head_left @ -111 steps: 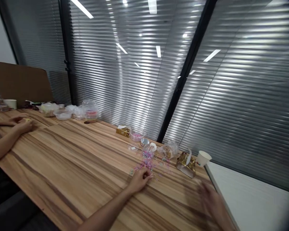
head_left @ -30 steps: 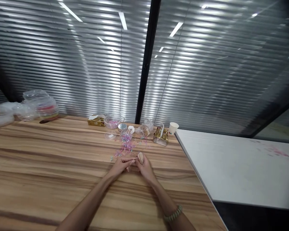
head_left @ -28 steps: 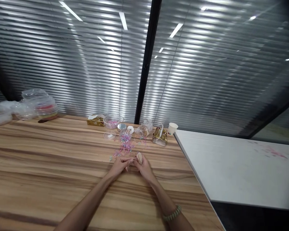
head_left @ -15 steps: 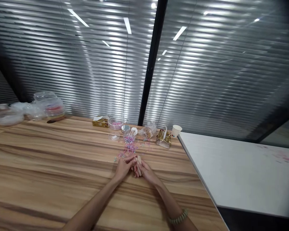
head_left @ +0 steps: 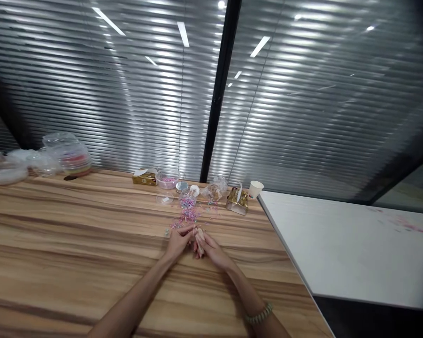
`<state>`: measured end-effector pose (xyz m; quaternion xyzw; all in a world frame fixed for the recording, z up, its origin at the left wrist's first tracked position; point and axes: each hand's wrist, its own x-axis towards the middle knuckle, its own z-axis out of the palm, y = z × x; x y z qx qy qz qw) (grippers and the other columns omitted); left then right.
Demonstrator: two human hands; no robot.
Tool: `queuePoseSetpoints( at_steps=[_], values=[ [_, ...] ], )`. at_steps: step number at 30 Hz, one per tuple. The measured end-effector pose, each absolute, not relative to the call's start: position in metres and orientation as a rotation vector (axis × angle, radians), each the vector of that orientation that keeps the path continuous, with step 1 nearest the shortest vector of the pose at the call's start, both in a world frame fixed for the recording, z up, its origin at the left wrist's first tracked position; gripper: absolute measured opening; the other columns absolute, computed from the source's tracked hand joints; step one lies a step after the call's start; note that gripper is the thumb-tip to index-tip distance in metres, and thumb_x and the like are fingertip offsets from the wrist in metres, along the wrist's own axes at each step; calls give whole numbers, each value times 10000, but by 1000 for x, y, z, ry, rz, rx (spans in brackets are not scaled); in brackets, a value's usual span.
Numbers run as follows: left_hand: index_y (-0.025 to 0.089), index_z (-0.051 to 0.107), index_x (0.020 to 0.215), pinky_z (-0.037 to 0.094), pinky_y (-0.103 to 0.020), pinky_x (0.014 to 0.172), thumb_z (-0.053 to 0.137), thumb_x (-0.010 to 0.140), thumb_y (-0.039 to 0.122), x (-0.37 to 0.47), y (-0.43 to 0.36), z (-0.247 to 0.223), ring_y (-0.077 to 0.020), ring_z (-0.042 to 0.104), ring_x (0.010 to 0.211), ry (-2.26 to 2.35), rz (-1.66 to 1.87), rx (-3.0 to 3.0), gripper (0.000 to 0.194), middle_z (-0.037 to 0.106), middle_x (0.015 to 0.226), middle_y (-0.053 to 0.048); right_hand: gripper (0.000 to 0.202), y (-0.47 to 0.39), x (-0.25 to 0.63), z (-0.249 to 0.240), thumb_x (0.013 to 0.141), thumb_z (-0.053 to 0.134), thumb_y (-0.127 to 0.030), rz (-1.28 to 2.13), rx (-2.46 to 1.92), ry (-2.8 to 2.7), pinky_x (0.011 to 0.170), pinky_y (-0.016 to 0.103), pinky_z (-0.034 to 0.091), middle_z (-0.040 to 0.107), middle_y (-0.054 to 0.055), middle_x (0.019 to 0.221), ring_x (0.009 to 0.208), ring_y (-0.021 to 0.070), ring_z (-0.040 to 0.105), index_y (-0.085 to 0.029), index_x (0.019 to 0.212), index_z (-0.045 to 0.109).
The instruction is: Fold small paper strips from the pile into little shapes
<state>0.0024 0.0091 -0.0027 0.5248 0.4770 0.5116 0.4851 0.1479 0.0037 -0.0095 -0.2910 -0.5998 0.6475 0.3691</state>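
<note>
My hands meet over the wooden table (head_left: pixel 91 225), just on the near side of a pile of small pink and purple pieces (head_left: pixel 189 215). Between the fingers of my right hand (head_left: pixel 214 252) is a small pale, elongated piece (head_left: pixel 200 237), its kind too small to tell. The fingertips of my left hand (head_left: pixel 178 241) are pinched together right beside it; whatever they grip is too tiny to name. Beyond the pile, a clear container (head_left: pixel 188 200) holds more of these pieces. Loose ones are scattered around it.
Along the back stand a gold tissue box (head_left: pixel 144 177), a round tub of pink pieces (head_left: pixel 166 180), a clear lid (head_left: pixel 164 198), crumpled plastic (head_left: pixel 215 188), a gold packet (head_left: pixel 237 202) and a paper cup (head_left: pixel 255 188). Stacked plastic containers (head_left: pixel 73 159) sit far left. A white table (head_left: pixel 341 244) adjoins right.
The whole view has shifted slightly, so everything appears a little further left. Both hands stay together in nearly the same pose, fingers still pinched around the pale piece.
</note>
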Motion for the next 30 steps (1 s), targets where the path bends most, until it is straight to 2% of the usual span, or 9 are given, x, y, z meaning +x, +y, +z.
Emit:
queuePoseSetpoints(
  at_steps=[3, 6, 9, 13, 17, 22, 26, 30],
  values=[
    [112, 699, 981, 375, -218, 398, 656, 687, 408, 3, 12, -7, -114, 522, 380, 1157, 1231, 1277, 420, 693, 578, -42, 514, 5, 149, -11, 737, 518, -670, 1712, -676, -1546, 576, 266, 404, 514, 1, 708, 554, 105, 473, -175, 865, 469],
    [129, 706, 963, 400, -225, 402, 659, 685, 375, 1, 14, -12, -124, 546, 405, 1171, 1249, 1306, 374, 714, 635, -53, 513, 7, 150, -14, 734, 527, -666, 1765, -675, -1525, 570, 249, 395, 523, -3, 714, 558, 99, 488, -177, 877, 466],
    [155, 725, 905, 485, -259, 502, 671, 672, 341, -1, 14, -14, -167, 630, 569, 1160, 1282, 1357, 303, 734, 809, -80, 488, 6, 151, -13, 741, 547, -638, 1804, -679, -1499, 559, 234, 396, 499, -22, 684, 534, 82, 456, -182, 897, 468],
    [170, 732, 870, 535, -307, 640, 650, 694, 332, -2, 11, -13, -215, 666, 758, 1124, 1251, 1467, 252, 729, 883, -81, 440, 2, 154, -9, 737, 596, -580, 1924, -671, -1433, 542, 231, 421, 422, -57, 649, 490, 59, 377, -196, 901, 455],
    [182, 731, 875, 525, -349, 783, 645, 699, 287, -1, 10, -11, -223, 664, 847, 1103, 1272, 1562, 222, 721, 929, -79, 459, 1, 158, -7, 690, 681, -499, 1956, -672, -1507, 486, 203, 393, 412, -72, 646, 480, 55, 390, -202, 940, 437],
    [194, 717, 934, 492, -351, 845, 646, 708, 273, -3, 7, 0, -226, 637, 926, 1080, 1228, 1688, 250, 707, 986, -78, 416, 4, 157, -8, 696, 659, -476, 1995, -826, -1570, 427, 190, 332, 383, -105, 536, 419, 59, 381, -199, 886, 414],
    [177, 719, 928, 490, -320, 777, 625, 737, 289, -3, 2, 11, -209, 629, 856, 991, 1165, 1809, 241, 713, 900, -83, 350, 2, 160, -3, 692, 656, -421, 2057, -877, -1576, 391, 177, 287, 354, -110, 506, 394, 43, 311, -198, 777, 400],
    [157, 731, 800, 477, -279, 689, 630, 740, 326, -2, 2, 12, -183, 612, 752, 961, 1099, 1846, 206, 693, 776, -73, 364, -1, 164, 2, 695, 664, -402, 2130, -868, -1551, 383, 165, 269, 327, -118, 508, 391, 37, 280, -200, 894, 436]
  ],
)
